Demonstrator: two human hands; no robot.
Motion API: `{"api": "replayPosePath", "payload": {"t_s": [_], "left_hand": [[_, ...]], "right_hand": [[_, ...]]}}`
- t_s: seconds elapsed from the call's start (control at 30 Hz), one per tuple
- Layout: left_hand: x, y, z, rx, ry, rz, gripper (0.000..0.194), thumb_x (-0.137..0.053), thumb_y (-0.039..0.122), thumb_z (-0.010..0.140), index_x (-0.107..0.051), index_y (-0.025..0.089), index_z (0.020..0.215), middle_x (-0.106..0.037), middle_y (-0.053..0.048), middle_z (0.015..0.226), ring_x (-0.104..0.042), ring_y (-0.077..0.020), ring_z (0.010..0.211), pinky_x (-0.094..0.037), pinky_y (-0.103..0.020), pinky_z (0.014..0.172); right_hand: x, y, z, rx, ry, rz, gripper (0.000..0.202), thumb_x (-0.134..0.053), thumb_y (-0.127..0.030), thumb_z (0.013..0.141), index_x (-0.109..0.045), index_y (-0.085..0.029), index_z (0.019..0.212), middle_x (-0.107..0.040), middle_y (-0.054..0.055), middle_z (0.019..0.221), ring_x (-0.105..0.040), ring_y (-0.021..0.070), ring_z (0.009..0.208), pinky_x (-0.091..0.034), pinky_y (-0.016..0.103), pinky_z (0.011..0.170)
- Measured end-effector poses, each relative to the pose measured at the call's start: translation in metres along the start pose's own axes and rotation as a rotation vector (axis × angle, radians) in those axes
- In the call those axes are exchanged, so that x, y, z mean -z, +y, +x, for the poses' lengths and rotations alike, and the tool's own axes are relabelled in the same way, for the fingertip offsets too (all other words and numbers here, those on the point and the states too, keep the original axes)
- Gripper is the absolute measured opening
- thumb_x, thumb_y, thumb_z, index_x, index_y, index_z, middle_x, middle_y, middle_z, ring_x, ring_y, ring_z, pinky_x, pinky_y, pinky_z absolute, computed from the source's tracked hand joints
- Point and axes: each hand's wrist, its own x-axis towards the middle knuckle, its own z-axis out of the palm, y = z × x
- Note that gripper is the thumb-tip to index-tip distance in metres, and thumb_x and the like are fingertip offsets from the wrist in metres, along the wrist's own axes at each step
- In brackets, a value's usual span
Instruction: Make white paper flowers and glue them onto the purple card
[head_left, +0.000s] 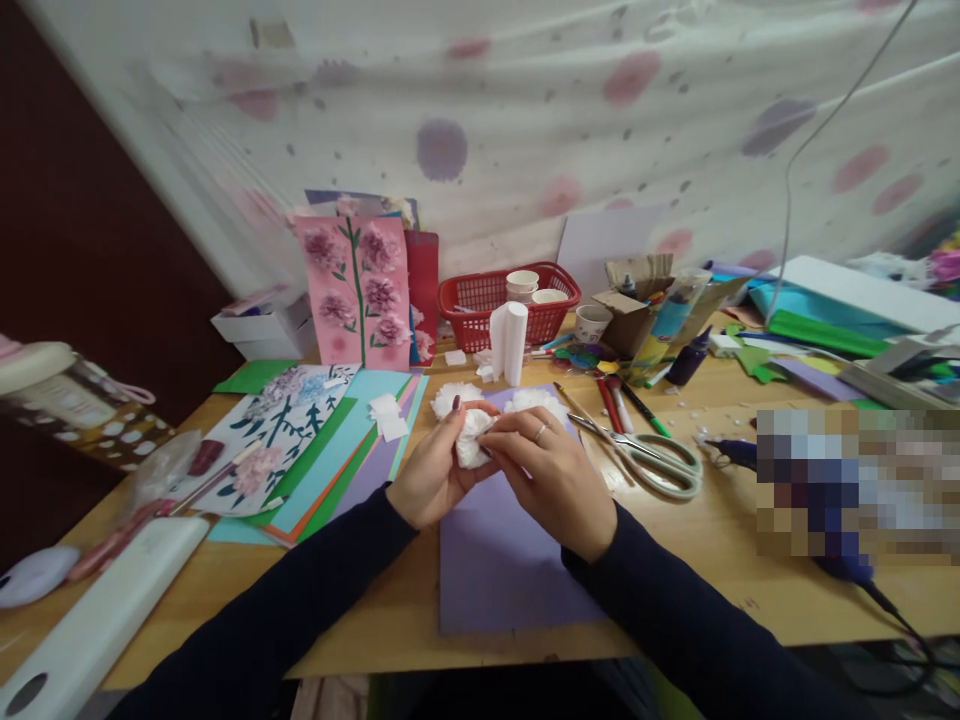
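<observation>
Between my two hands is a small crumpled white paper flower (472,440). My left hand (431,475) cups it from the left and below, with the thumb along its near side. The fingers of my right hand (551,470) pinch its right edge; a ring shows on one finger. Both hands hover over a purple sheet of paper (510,570). Just beyond them lie two fluffy white paper flowers, one at the left (448,398) and one at the right (536,402), each partly hidden by my hands.
Scissors (667,465), brushes and markers lie to the right, near a blurred-out area with a glue gun (735,453). Coloured sheets (307,480) and a pink flower picture (352,290) are left. Behind stand a white paper roll (514,343) and a red basket (472,325). A white bar (112,610) crosses front left.
</observation>
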Motion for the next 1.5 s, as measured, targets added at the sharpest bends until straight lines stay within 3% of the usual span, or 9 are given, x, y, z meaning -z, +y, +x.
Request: {"api": "replayPosePath", "payload": {"t_s": [0.3, 0.5, 0.7, 0.83, 0.97, 1.1, 1.27, 1.37, 1.5], "left_hand": [[0.004, 0.006, -0.007, 0.058, -0.251, -0.109, 0.034, -0.051, 0.017, 0.084, -0.057, 0.016, 0.118, -0.064, -0.008, 0.115, -0.062, -0.0179, 0.101, -0.048, -0.034, 0.092], [0.01, 0.002, -0.007, 0.007, -0.134, 0.043, 0.019, -0.063, 0.029, 0.086, -0.058, 0.023, 0.103, -0.064, -0.001, 0.094, -0.064, -0.0129, 0.083, -0.053, -0.032, 0.082], [0.019, -0.002, -0.004, -0.052, -0.117, 0.386, 0.052, -0.064, 0.058, 0.076, -0.059, 0.019, 0.11, -0.063, -0.003, 0.087, -0.06, -0.0133, 0.071, -0.049, -0.023, 0.06], [0.024, -0.005, -0.001, -0.146, -0.093, 0.55, 0.058, -0.053, 0.061, 0.083, -0.063, 0.011, 0.11, -0.054, 0.0, 0.066, -0.049, -0.0084, 0.058, -0.038, -0.019, 0.052], [0.026, 0.002, -0.003, -0.062, -0.152, 0.426, 0.055, -0.06, 0.056, 0.082, -0.064, 0.01, 0.112, -0.057, -0.004, 0.073, -0.053, -0.0124, 0.065, -0.04, -0.022, 0.054], [0.034, 0.013, -0.005, 0.074, -0.277, 0.307, 0.041, -0.068, 0.032, 0.08, -0.062, 0.014, 0.117, -0.064, -0.008, 0.091, -0.06, -0.0185, 0.081, -0.048, -0.031, 0.072], [0.051, 0.019, 0.002, 0.031, -0.273, 0.335, 0.037, -0.063, 0.024, 0.081, -0.063, 0.015, 0.117, -0.065, -0.01, 0.1, -0.06, -0.0183, 0.081, -0.048, -0.033, 0.074], [0.059, 0.024, 0.005, -0.038, -0.23, 0.498, 0.043, -0.06, 0.029, 0.083, -0.057, 0.016, 0.124, -0.063, -0.011, 0.107, -0.059, -0.0186, 0.085, -0.048, -0.033, 0.076], [0.061, 0.031, 0.002, -0.231, -0.224, 1.129, 0.044, -0.052, 0.033, 0.088, -0.051, 0.018, 0.13, -0.053, -0.011, 0.127, -0.053, -0.0243, 0.109, -0.045, -0.037, 0.092]], "right_hand": [[0.0, -0.003, -0.001, -0.092, 0.183, -0.014, 0.015, -0.051, -0.008, 0.087, -0.053, -0.019, 0.078, -0.064, 0.004, 0.074, -0.057, 0.0169, 0.071, -0.049, 0.03, 0.066], [0.0, -0.003, -0.002, -0.028, 0.111, -0.037, 0.012, -0.054, -0.011, 0.089, -0.063, -0.019, 0.093, -0.066, 0.006, 0.084, -0.056, 0.0184, 0.079, -0.05, 0.033, 0.074], [-0.003, -0.001, -0.004, 0.024, 0.084, -0.152, 0.012, -0.056, -0.017, 0.088, -0.068, -0.017, 0.084, -0.06, 0.007, 0.079, -0.051, 0.0181, 0.074, -0.048, 0.032, 0.068], [-0.006, 0.002, -0.005, 0.004, 0.119, -0.116, 0.011, -0.059, -0.017, 0.087, -0.069, -0.017, 0.082, -0.058, 0.006, 0.076, -0.051, 0.016, 0.07, -0.047, 0.029, 0.066], [-0.009, 0.006, -0.007, -0.025, 0.115, -0.079, 0.012, -0.057, -0.018, 0.088, -0.068, -0.017, 0.083, -0.059, 0.006, 0.078, -0.056, 0.0152, 0.071, -0.049, 0.028, 0.067], [-0.012, 0.009, -0.009, -0.038, 0.111, 0.018, 0.011, -0.057, -0.016, 0.088, -0.068, -0.014, 0.086, -0.062, 0.007, 0.078, -0.061, 0.0151, 0.072, -0.051, 0.026, 0.067], [-0.007, 0.01, -0.008, -0.152, 0.072, 0.132, 0.01, -0.055, -0.017, 0.088, -0.065, -0.017, 0.089, -0.066, 0.005, 0.082, -0.063, 0.0138, 0.073, -0.051, 0.024, 0.066], [-0.001, 0.014, -0.009, -0.241, 0.109, 0.144, 0.01, -0.054, -0.016, 0.087, -0.065, -0.017, 0.088, -0.066, 0.003, 0.078, -0.06, 0.0116, 0.065, -0.049, 0.022, 0.061], [0.0, 0.023, -0.017, -0.25, 0.071, 0.089, 0.011, -0.054, -0.016, 0.087, -0.065, -0.016, 0.088, -0.066, 0.004, 0.079, -0.059, 0.0119, 0.064, -0.048, 0.023, 0.061]]}}
